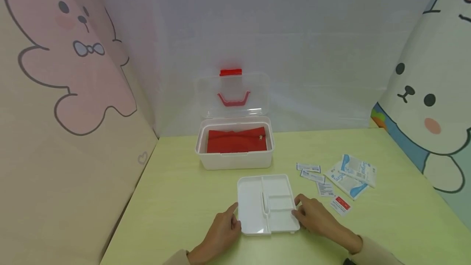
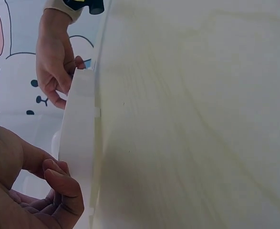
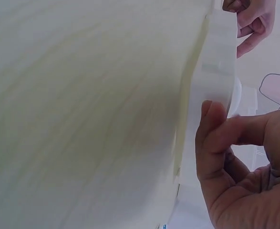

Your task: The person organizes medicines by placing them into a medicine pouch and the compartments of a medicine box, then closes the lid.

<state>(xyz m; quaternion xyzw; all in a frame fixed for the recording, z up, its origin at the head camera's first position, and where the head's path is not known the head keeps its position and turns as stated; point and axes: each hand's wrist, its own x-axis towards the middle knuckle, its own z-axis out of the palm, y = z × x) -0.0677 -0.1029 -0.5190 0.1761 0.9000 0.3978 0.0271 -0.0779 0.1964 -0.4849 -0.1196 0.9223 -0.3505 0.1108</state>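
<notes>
A white divided tray (image 1: pixel 250 204) with several compartments lies over the near middle of the table in the head view. At its left side my left hand (image 1: pixel 223 230) grips the edge, thumb and fingers bent against it. My right hand (image 1: pixel 315 217) holds the opposite edge in the same way. Seen from the left wrist, the tray's side wall (image 2: pixel 80 129) stands close over the tabletop, with curled fingers (image 2: pixel 66 191) at it. The right wrist view has the right fingers (image 3: pixel 211 138) pressed to the tray's wall (image 3: pixel 211 71).
Behind the tray stands a white box (image 1: pixel 235 162), its clear lid (image 1: pixel 209 93) raised, with a red zipped pouch (image 1: pixel 235 142) inside. To the right lie blue-and-white packets (image 1: pixel 346 185), small narrow sachets (image 1: pixel 312 176) and a red-and-white packet (image 1: pixel 341 205). Printed curtains (image 1: pixel 257 32) surround the table.
</notes>
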